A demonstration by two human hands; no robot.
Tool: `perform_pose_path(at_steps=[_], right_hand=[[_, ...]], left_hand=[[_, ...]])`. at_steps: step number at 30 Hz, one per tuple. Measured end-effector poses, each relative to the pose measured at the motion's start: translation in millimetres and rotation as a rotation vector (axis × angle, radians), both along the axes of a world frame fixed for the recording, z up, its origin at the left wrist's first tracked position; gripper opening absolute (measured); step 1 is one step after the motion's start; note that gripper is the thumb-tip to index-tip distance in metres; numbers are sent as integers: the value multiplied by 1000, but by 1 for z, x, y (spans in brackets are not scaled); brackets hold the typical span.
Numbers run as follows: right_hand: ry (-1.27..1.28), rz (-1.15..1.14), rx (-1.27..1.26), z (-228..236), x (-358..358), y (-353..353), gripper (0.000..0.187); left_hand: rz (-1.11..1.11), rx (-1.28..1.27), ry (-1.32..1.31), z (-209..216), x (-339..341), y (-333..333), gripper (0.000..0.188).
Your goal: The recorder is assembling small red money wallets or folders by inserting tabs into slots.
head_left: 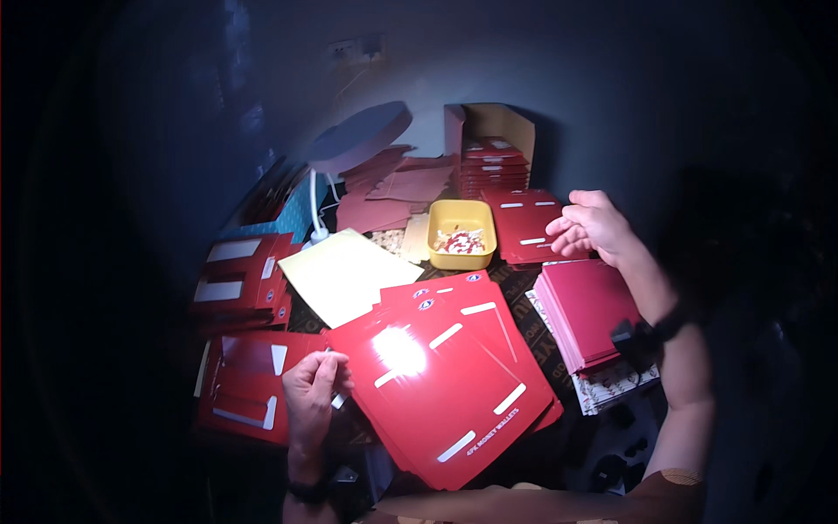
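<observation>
A pile of glossy red printed card sheets [419,393] with white slots lies fanned in front of me. At its left edge is my left hand [316,384], its fingers closed in a pinch; whatever they may hold is too small to make out. My right hand [598,229] is raised at the right, fingers loosely curled and partly apart, with nothing visible in them. It hovers near a red slotted card stack [524,223] and above a thick stack of plain pinkish-red cards [589,310].
A yellow tub [462,259] holds small white and red scraps. Behind it are a carton [511,122] of red packs and loose pinkish card pieces [410,182]. A lamp [362,137] lights a pale yellow sheet [349,275]. More red cards [240,271] stand left, by a blue box [301,210].
</observation>
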State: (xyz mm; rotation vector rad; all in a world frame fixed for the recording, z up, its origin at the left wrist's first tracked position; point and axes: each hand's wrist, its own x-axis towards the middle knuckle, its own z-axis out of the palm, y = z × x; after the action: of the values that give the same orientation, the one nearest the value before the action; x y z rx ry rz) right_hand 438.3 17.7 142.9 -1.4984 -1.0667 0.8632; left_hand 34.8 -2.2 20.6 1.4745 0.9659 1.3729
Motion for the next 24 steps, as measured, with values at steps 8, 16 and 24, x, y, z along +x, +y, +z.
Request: perform_pose_path(at_steps=[8, 16, 24], right_hand=[[-753, 504, 286, -23, -115, -110, 31], [-1037, 594, 378, -92, -131, -126, 49], [-1129, 403, 344, -143, -133, -114, 52]], left_hand=[[323, 108, 315, -27, -24, 7, 14], [204, 143, 638, -24, -8, -2, 35], [215, 159, 561, -30, -11, 4, 29]])
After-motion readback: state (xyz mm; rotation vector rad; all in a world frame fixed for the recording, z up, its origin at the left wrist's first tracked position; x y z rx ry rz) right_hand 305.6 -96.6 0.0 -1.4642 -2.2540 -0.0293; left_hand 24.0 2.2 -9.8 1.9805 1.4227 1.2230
